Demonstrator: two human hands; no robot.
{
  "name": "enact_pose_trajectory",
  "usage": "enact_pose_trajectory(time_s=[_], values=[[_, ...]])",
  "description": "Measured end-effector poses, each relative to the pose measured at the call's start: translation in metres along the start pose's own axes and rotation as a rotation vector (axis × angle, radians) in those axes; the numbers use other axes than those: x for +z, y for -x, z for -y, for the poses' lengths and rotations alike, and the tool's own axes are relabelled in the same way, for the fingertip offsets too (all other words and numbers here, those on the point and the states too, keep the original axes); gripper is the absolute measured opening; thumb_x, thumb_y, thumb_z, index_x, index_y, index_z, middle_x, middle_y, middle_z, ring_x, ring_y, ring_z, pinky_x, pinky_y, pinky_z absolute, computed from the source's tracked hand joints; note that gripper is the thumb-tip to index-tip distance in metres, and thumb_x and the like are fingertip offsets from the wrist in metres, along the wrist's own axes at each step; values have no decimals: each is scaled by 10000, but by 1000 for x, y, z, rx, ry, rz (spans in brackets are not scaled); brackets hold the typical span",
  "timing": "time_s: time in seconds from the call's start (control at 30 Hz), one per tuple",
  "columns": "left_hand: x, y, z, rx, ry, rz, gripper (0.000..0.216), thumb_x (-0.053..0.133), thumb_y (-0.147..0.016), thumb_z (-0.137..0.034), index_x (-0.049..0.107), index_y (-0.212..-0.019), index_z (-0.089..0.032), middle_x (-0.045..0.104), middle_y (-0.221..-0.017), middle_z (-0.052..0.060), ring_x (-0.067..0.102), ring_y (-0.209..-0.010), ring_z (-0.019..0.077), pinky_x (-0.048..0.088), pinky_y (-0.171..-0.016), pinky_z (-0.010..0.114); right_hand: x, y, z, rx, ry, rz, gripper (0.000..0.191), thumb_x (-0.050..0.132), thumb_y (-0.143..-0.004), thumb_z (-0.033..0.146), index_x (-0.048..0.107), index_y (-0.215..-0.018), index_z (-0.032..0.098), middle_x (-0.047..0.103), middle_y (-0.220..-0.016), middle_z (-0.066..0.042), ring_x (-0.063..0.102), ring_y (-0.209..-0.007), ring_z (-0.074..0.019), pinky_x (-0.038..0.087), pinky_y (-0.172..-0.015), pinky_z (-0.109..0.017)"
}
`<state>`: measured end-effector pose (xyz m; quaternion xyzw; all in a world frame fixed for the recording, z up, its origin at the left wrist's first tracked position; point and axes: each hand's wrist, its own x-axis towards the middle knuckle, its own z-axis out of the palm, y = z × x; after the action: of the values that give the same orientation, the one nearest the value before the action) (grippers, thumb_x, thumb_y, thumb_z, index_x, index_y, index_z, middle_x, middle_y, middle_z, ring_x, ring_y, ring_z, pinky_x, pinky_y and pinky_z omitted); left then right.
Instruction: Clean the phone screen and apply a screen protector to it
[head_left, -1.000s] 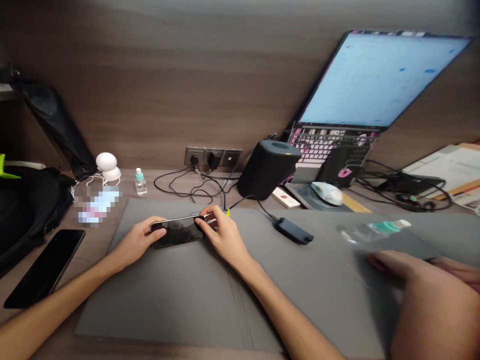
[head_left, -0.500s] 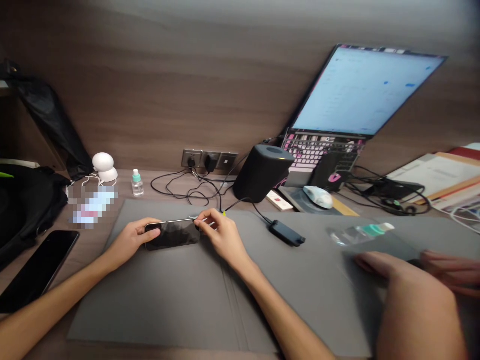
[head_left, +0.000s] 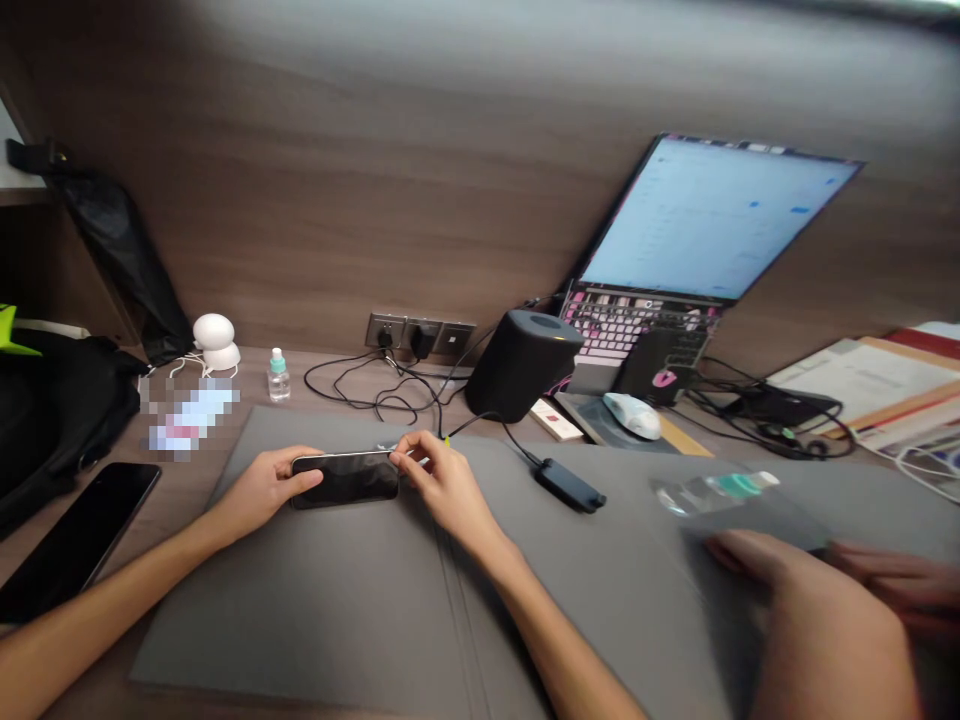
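Left grip: left hand clamped on the left end of a dark-screened smartphone, thumb over the front.
Right grip: right hand has thumb and index nearly together at the phone's upper right corner; pinching or just touching, can't tell from here.
Phone position: landscape, over the grey desk mat.
Around: second smartphone left on the desk; cabled black box right of the right hand; laptop behind.
Right side obstruction: co-worker's arm near a teal-capped bottle lying down.
Vs 1 s ago: phone's top edge nearer level.
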<state>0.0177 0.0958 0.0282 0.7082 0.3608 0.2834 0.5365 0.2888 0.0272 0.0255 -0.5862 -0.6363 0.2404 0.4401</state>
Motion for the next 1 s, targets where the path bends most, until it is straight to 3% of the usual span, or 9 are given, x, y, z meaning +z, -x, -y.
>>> enact_pose_trajectory(time_s=[0.27, 0.47, 0.67, 1.0], values=[[0, -1, -1, -11, -30, 0, 439, 739, -845, -545, 770, -1105, -193, 815, -1060, 75, 750, -996, 289, 592, -901, 401, -6, 0, 1, -12, 10, 39, 178, 594, -952, 403, 624, -954, 227, 718, -899, -34, 648, -774, -199, 488, -676, -305], [4, -3, -5, -17, -110, -49, 518, 770, -794, -624, 765, -1061, -181, 801, -1001, 65, 739, -929, 278, 593, -850, 368, -16, 2, -8, -52, -3, 78, 138, 549, -916, 284, 617, -1018, 220, 715, -949, -50, 673, -825, -207, 516, -730, -324], [4, -5, -6, -14, -117, -25, 495, 749, -825, -633, 769, -1055, -196, 806, -1017, 57, 740, -963, 282, 591, -882, 378, -18, 3, -11, -27, -41, 88, 348, 424, -779, 128, 620, -1053, 212, 690, -837, -25, 661, -781, -194, 516, -752, -335], [3, -5, -5, 3, -112, -2, 487, 721, -859, -606, 740, -1104, -186, 799, -1104, 76, 742, -1027, 283, 586, -925, 375, -7, 2, -11, 71, -198, 40, 354, 420, -723, 163, 643, -993, 218, 682, -830, -18, 644, -765, -180, 523, -692, -298]])
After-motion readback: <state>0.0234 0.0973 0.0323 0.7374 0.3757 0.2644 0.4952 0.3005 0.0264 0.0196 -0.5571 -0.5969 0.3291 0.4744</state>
